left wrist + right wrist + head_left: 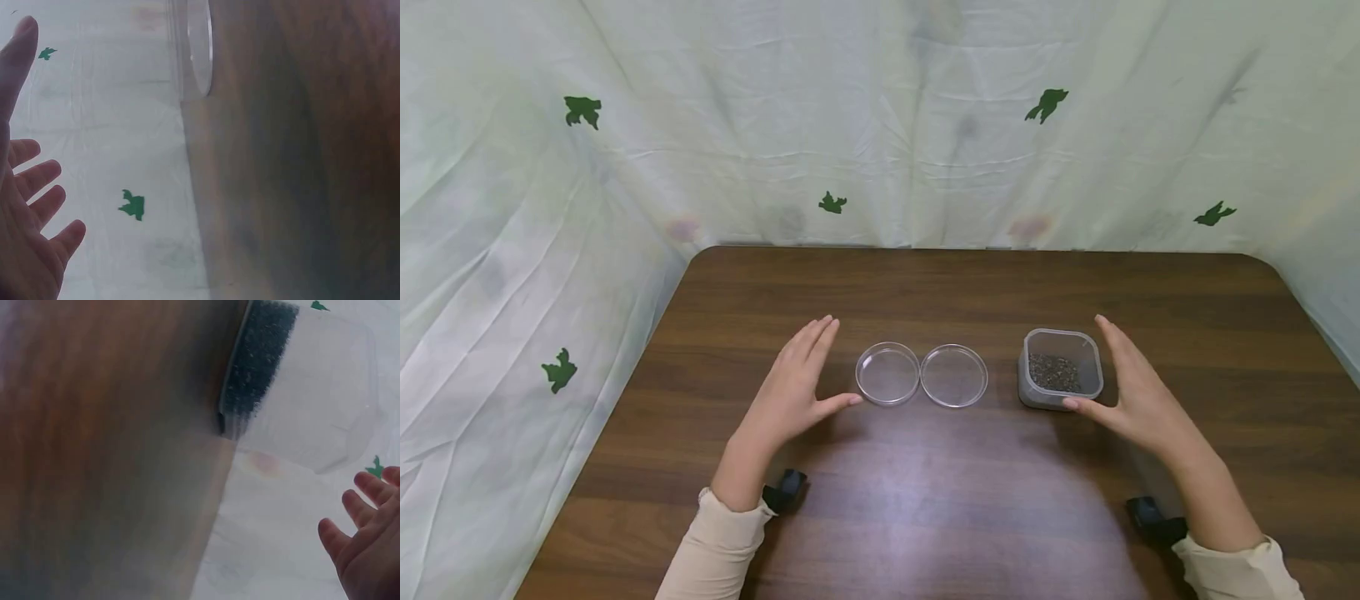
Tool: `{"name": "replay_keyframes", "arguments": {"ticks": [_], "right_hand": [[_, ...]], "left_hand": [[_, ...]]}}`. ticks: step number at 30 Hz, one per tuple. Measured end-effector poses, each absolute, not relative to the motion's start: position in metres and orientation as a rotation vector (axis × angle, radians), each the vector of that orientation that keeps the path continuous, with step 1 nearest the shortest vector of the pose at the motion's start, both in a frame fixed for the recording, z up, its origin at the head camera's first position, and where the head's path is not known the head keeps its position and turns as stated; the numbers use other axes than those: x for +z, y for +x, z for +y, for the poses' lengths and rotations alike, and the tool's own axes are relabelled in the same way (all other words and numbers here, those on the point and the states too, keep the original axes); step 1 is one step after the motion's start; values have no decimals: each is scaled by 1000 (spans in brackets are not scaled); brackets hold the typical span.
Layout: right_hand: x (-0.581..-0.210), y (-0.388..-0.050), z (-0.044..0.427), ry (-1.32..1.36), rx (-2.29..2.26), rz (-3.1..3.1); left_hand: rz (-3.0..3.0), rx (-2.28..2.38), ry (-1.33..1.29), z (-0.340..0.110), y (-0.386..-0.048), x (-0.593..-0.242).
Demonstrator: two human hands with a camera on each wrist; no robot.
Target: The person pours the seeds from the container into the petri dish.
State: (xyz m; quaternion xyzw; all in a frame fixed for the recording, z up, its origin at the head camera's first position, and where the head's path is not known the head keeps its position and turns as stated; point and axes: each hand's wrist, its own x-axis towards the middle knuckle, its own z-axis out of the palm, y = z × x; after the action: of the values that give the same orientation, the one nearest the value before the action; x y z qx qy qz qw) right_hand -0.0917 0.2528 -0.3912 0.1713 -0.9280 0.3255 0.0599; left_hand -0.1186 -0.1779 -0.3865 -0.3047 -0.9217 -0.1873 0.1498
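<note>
Two clear, round, shallow dishes lie side by side on the table, a left dish [887, 402] and a right dish [954, 403], their rims almost touching. My left hand [792, 387] is just left of them, fingers straight and thumb spread, holding nothing. To the right stands a clear plastic container [1078, 367], partly filled with dark, grainy material [1054, 373]. My right hand [1138, 400] is at the container's right side, fingers extended and thumb near its front rim. Whether that thumb touches the rim I cannot tell. The right wrist view shows the material [259, 359] low in the container.
The brown wooden table [880, 292] has rounded far corners. A pale curtain [880, 100] with green bird-like patches hangs behind it and along its left side. A black strap device [786, 490] is on the left wrist, another device [1144, 512] on the right.
</note>
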Motion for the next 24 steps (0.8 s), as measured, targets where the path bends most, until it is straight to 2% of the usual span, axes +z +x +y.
{"name": "replay_keyframes", "arguments": {"ticks": [24], "right_hand": [[-411,-92,249,385,1298,-2748]], "left_hand": [[-2832,-855,-683,-156,-117,-422]]}}
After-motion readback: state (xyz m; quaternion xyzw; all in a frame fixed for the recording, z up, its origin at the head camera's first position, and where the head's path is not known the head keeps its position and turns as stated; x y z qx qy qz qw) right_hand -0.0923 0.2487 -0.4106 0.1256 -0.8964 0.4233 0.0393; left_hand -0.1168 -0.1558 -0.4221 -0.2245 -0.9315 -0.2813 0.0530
